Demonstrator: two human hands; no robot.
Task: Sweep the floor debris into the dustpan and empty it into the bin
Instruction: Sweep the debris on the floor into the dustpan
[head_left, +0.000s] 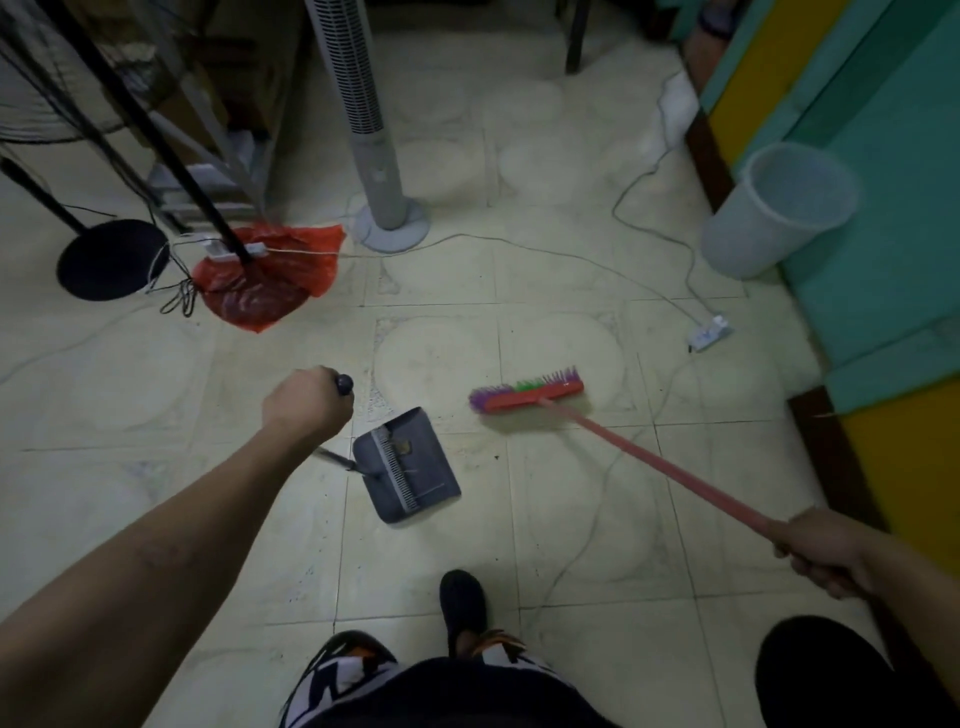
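The tiled floor (519, 519) fills the view. The pale bin (769, 218) stands far right against the teal wall, well apart from the work. The broom (530, 392) has its red head and purple bristles down on the tiles, right of centre. Its pink handle runs near-right into the right hand (826, 551), whose fingers are wrapped round it. The grey dustpan (410, 467) sits just left of the broom head, not touching it, with its mouth turned right. The left hand (306, 402) holds the top of the pan's long handle in closed fingers. A few dark specks (497, 457) lie between pan and broom, and there is possibly a scrap already inside; the light is too dim to be sure.

Sweeping is the step in hand. It would go best with the pan's lip pressed flat and short strokes drawn leftward into the mouth, keeping clear of the white cord (519, 244) beyond.
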